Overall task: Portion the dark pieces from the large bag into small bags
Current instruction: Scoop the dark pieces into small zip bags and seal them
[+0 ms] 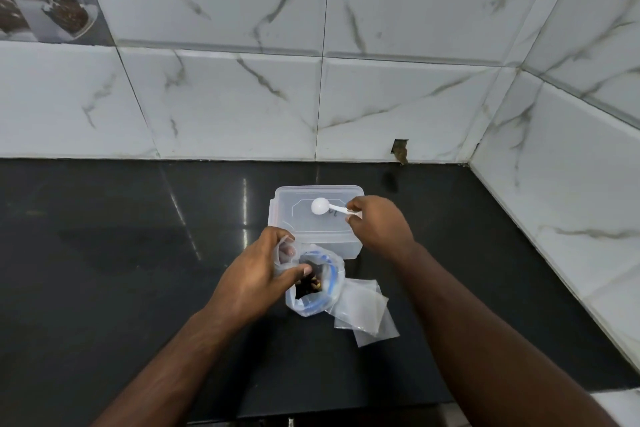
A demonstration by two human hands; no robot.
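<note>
Two hands busy, left hand (pixel 254 276) gripping large bag (pixel 313 282) mouth-up, right hand (pixel 377 224) pinching scoop (pixel 323 207), bowl pointing left.

Two bare forearms reach in from the bottom edge. The left hand (pixel 258 274) and right hand (pixel 379 224) wear no gloves. No sleeve, ring, watch or band shows on either arm.

Counter (pixel 104 253) open at frame left; lidded box (pixel 317 218), big bag (pixel 311 284), small bags (pixel 367 315) crowd my centre.
</note>
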